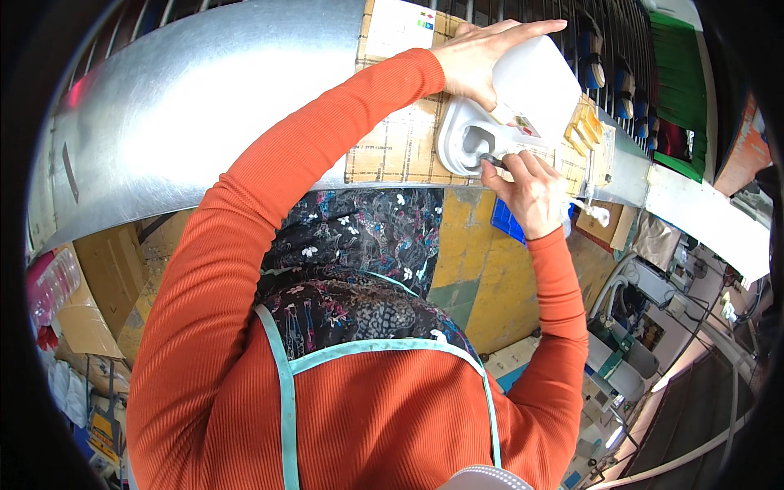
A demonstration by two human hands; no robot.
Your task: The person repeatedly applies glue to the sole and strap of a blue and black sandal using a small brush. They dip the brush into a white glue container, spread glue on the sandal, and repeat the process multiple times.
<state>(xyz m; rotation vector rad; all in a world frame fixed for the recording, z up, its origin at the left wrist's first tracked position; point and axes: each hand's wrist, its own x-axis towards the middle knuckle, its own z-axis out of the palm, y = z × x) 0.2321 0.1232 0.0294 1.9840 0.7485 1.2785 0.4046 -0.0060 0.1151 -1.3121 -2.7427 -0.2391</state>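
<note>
A white plastic appliance housing (535, 82) lies tipped on the cardboard-covered bench, its rounded base part (451, 145) with a hollow opening toward me. My left hand (482, 61) spans its upper left side, index finger stretched along the top and thumb down the near side, holding it steady. My right hand (529, 189) is at the near right of the opening, fingers closed in a pinch. Between them is a small dark-ended piece (490, 158) that reaches into the hollow. Its kind is hidden by my fingers.
Patterned cardboard (392, 151) covers part of the shiny metal bench (204, 90). A white printed sheet (400, 28) lies behind my left wrist. Yellow-orange blocks (584, 126) sit to the right. A blue crate (508, 220) stands below the bench edge. Metal bars run behind.
</note>
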